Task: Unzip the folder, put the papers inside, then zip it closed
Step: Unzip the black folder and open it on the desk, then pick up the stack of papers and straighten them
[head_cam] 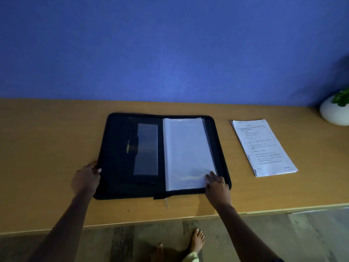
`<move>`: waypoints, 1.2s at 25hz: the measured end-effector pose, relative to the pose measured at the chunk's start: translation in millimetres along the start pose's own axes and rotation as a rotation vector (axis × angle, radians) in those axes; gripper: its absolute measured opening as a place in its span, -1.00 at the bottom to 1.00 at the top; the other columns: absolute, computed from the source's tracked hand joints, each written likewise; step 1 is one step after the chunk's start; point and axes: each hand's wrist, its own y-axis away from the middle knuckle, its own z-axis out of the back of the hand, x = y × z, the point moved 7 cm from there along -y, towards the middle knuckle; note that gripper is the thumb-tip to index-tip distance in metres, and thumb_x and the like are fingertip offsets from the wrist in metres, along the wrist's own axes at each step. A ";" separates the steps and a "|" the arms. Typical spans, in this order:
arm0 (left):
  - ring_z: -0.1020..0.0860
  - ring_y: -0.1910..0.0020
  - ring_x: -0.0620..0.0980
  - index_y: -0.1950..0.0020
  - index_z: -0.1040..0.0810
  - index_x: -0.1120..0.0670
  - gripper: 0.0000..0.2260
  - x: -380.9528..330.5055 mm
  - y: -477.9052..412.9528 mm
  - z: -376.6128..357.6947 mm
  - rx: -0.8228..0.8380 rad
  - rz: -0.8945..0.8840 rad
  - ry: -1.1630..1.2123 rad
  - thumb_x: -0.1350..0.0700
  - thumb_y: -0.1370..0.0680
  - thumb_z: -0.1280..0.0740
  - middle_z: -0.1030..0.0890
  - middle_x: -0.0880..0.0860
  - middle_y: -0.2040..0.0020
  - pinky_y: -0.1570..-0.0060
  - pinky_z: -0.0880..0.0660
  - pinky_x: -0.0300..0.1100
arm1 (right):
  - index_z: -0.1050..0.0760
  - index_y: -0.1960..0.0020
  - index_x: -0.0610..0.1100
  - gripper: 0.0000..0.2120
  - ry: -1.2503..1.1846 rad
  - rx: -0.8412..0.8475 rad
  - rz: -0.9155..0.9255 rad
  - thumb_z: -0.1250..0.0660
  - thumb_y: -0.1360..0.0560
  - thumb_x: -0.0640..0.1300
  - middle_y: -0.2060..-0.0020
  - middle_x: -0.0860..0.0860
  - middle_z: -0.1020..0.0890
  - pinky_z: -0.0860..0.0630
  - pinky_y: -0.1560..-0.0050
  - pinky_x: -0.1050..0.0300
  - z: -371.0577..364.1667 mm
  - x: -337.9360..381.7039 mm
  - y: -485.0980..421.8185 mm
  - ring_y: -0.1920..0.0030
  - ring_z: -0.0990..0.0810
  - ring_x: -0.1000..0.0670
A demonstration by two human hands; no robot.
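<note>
L hand [86,178] grips open folder [120,157] edge, R hand [217,186] touches sleeve [187,148].

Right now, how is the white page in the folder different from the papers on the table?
The page in the folder looks blank and shiny; the papers carry printed lines. The right hand touches the page; nothing touches the papers. Both are white and lie flat.
</note>
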 end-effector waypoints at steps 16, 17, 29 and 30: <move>-0.27 -0.35 0.31 -0.37 -0.35 0.28 -0.56 -41.9 16.6 -10.1 -0.305 -0.151 -0.089 0.18 -0.53 -0.33 -0.34 0.30 -0.38 -0.25 -0.19 0.34 | -0.40 -0.38 -0.10 -0.63 -0.093 -0.034 0.038 -0.18 -0.58 -0.17 -0.48 0.00 -0.33 -0.52 -0.25 -0.08 2.1 -9.4 0.2 -0.44 -0.34 -0.07; -0.25 -0.36 0.30 -0.38 -0.33 0.28 -0.53 -53.6 20.1 -9.1 -0.332 -0.188 -0.100 0.19 -0.51 -0.34 -0.32 0.30 -0.40 -0.26 -0.16 0.36 | -0.42 -0.37 -0.11 -0.64 -0.124 -0.046 0.038 -0.19 -0.58 -0.18 -0.48 0.00 -0.35 -0.53 -0.24 -0.06 2.7 -10.5 0.3 -0.43 -0.35 -0.07; -0.55 -0.18 0.12 -0.30 -0.51 0.15 -0.66 -341.1 146.5 -161.4 0.155 -0.572 0.313 0.25 -0.52 -0.32 -0.58 0.12 -0.20 -0.13 -0.52 0.00 | -0.50 -0.30 -0.18 -0.65 -0.396 -0.198 -0.337 -0.29 -0.52 -0.17 -0.24 -0.14 -0.57 -0.44 -0.22 -0.04 79.2 -195.7 -71.3 -0.27 -0.43 -0.17; -0.57 -0.13 0.07 -0.28 -0.52 0.15 -0.70 -367.4 157.3 -181.9 0.266 -0.478 0.394 0.23 -0.54 -0.31 -0.60 0.11 -0.17 -0.07 -0.52 -0.08 | -0.48 -0.32 -0.19 -0.63 -0.370 -0.181 -0.377 -0.29 -0.52 -0.14 -0.26 -0.15 -0.54 -0.42 -0.23 -0.05 88.0 -222.2 -83.0 -0.28 -0.41 -0.18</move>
